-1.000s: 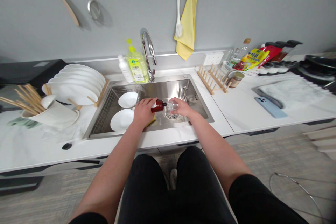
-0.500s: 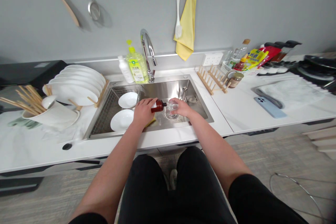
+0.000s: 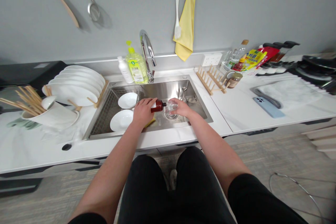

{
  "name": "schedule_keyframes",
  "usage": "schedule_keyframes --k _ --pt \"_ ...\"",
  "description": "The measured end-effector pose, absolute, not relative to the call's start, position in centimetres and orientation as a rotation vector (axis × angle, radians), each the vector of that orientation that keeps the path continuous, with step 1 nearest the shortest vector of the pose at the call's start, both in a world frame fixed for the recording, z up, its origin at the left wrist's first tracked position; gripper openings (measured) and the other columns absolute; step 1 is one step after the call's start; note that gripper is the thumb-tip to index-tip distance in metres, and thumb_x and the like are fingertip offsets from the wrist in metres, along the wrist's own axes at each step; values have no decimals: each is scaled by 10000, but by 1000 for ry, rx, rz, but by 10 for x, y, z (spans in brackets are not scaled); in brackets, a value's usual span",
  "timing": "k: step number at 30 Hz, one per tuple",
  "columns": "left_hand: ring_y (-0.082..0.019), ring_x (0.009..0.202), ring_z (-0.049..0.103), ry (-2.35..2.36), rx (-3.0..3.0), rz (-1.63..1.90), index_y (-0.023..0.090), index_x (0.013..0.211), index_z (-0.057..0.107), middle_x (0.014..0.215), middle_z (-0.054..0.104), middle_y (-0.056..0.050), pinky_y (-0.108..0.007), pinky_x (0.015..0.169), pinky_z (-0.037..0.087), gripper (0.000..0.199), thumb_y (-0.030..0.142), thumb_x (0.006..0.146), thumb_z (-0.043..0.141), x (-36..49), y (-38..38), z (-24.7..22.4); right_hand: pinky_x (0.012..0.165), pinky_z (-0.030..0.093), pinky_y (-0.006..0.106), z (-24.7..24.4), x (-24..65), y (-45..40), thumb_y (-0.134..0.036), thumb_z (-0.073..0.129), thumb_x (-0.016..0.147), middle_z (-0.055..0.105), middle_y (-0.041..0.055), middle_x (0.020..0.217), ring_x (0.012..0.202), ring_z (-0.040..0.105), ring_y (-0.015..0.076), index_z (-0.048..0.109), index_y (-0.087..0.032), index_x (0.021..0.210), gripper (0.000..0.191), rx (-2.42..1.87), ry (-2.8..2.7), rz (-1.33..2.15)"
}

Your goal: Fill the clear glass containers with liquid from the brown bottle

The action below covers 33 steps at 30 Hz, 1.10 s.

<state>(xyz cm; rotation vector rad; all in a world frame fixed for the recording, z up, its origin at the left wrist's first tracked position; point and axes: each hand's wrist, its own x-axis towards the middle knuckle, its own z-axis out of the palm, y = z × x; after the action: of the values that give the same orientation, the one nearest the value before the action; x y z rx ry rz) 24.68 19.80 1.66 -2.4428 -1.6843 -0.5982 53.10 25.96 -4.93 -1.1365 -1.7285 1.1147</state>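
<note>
A: What's closest?

B: The front edge of the white counter (image 3: 157,142), then the steel sink (image 3: 168,89). Something yellow (image 3: 150,123) peeks out by the sink's front edge, partly hidden by the left hand (image 3: 142,112).

A: Is that hand holding anything?

B: Yes, its fingers are curled closed round a brown bottle (image 3: 158,105), tipped nearly flat above the sink, black tip to the right.

A: And the right hand (image 3: 181,107)?

B: Half curled, its fingers bent round a clear glass (image 3: 172,106) above the drain (image 3: 172,116). The bottle's tip is right at the glass; whether they touch, I can't tell.

A: Beyond the hands?

B: Towards the sink's left edge, a white bowl (image 3: 121,120) near the front, a second white bowl (image 3: 127,100) behind it. A wooden rack (image 3: 211,81) stands beside the back right corner.

A: Along the back edge?

B: The tap (image 3: 147,56), with a yellow-green soap bottle (image 3: 137,68) just left of it. Farthest, on the wall, hangs a yellow cloth (image 3: 186,24).
</note>
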Motion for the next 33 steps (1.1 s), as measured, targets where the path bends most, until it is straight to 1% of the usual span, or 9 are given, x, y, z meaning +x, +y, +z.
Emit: schedule_keyframes --k 5,7,10,13,19,23,28,33 --pt "-372 1405 653 -1703 -2452 -591 293 1637 647 1577 723 -99 -525 1212 507 780 129 875 677 248 198 19 1026 620 429 -48 531 260 -313 1052 572 778 39 1279 1030 734 235 769 -276 1294 776 -1138 -1737 1115" --pt "-371 1412 650 -1703 -2451 -582 293 1640 643 1582 721 -101 -524 1216 504 782 131 876 676 248 198 20 1042 614 426 -47 531 259 -308 1050 573 778 40 1283 1043 735 237 772 -270 1291 771 -1138 -1745 1104" --pt "-369 1414 648 -1698 -2449 -566 292 1640 642 1590 716 -100 -526 1210 506 770 132 887 669 248 198 22 1059 607 433 -47 531 259 -283 1045 572 779 40 1284 1074 736 247 774 -272 1281 759 -1132 -1748 1090" --pt "-370 1422 642 -1689 -2451 -560 292 1641 639 1592 712 -104 -529 1206 504 757 137 900 665 248 198 23 1053 613 446 -48 531 260 -272 1045 572 781 40 1282 1065 738 249 773 -279 1290 768 -1139 -1739 1090" --pt "-370 1409 646 -1668 -2445 -558 282 1637 640 1588 715 -105 -528 1194 507 743 137 909 656 248 198 23 1048 626 458 -50 532 260 -282 1050 577 784 33 1287 1052 748 251 783 -303 1289 760 -1136 -1736 1082" --pt "-377 1414 643 -1682 -2441 -560 289 1641 639 1589 715 -108 -530 1198 503 739 147 916 657 248 198 22 1074 614 464 -52 532 262 -301 1057 569 782 30 1300 1095 748 260 771 -299 1288 773 -1131 -1743 1086" --pt "-374 1407 647 -1683 -2441 -559 289 1637 644 1589 714 -104 -528 1194 505 747 127 907 645 248 197 23 1034 629 441 -53 532 263 -304 1049 578 774 37 1321 1069 749 248 758 -291 1307 785 -1124 -1730 1109" --pt "-372 1410 645 -1676 -2448 -564 292 1641 641 1586 715 -103 -524 1200 499 752 121 909 639 248 197 23 1053 621 445 -52 532 262 -294 1048 571 780 30 1271 1076 747 256 769 -290 1292 772 -1131 -1748 1082"
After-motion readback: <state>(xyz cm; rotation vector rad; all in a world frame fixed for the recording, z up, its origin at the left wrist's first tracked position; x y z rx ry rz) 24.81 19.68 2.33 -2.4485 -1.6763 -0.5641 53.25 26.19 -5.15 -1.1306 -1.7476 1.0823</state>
